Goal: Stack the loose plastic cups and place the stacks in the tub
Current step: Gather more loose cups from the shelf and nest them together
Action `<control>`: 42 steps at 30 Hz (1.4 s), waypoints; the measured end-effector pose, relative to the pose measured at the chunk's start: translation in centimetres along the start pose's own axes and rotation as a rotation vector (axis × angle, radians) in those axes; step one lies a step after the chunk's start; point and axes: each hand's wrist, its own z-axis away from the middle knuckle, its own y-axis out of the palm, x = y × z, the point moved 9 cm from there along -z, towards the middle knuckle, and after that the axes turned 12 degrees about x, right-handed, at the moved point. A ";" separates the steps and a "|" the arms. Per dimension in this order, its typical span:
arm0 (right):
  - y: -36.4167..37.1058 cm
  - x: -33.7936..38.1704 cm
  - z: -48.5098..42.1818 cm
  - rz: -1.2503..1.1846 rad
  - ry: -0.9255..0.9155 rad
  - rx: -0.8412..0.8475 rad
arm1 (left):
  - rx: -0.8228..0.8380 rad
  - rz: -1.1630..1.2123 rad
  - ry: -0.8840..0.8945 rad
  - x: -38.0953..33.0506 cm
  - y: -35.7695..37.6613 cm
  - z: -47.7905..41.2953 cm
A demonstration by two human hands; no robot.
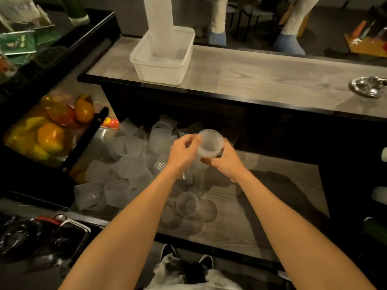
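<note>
Item 1, far L, 9 o'clock: fruit bin (50,130), qty 1, not task stock.

Item 2: loose cups (125,155), frosted plastic, heaped on the lower bench (261,206) from 8 to 10 o'clock of the hands. We count well over a dozen; exact qty unreadable, they overlap. A few more lie apart at 6 o'clock, under the forearms.

Item 3: tub (163,57), qty 1, clear, on the upper bench (251,72). Holds 1 tall stack (160,24), near upright, top out of shot.

Item 4: left hand (184,151), fingertips pinching the L side of the rim of item 5.

Item 5: held cup (210,144), ribbed wall, raised over the lower bench betw. both hands. We see 1; can't tell if others are nested in it. Long axis tipped, running approx 12–6.

Item 6: right hand (226,162), fingers curled round the cup's lower part from the R.

Item 7, far R, 3 o'clock: metal dish (368,86), qty 1.

Key relation, our est.: next cups lie at 9 o'clock of the left hand, which is the nearer one. The tub sits at 11 o'clock, well apart and a level higher, also on the left hand's side.
</note>
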 end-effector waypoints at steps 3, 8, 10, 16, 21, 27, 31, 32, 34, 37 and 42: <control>0.8 0.6 -1.8 0.034 0.004 0.023 | -0.019 -0.008 -0.025 0.4 -1.7 -1.0; 2.2 0.3 -3.7 0.048 0.054 0.054 | -0.004 0.003 -0.053 1.2 -2.9 -2.0; 2.5 -0.2 -4.2 0.057 0.087 0.044 | -0.002 0.020 -0.051 1.5 -3.0 -2.4; 3.3 -1.4 -5.1 0.122 0.166 0.047 | 0.058 0.009 -0.134 3.6 -2.8 -3.3; 2.7 -3.3 -4.7 0.174 0.271 0.027 | 0.252 -0.272 -0.194 4.1 -0.2 -4.5; 1.9 -5.8 -3.2 0.110 0.331 -0.035 | 0.342 -0.360 -0.233 4.5 2.1 -5.3; 1.3 -6.5 -2.0 0.039 0.344 -0.071 | 0.390 -0.283 -0.214 4.5 3.1 -5.3; 1.0 -6.5 -1.8 0.039 0.338 -0.087 | 0.388 -0.253 -0.200 4.2 3.2 -5.2; 0.0 -6.2 -1.6 0.037 0.316 -0.139 | 0.358 -0.169 -0.201 4.1 3.2 -5.1; -1.4 -4.7 -1.7 0.027 0.245 -0.210 | 0.274 0.015 -0.225 3.8 2.8 -5.4; -3.0 -2.3 -2.4 -0.019 0.163 -0.337 | 0.267 -0.212 -0.295 4.5 2.2 -6.8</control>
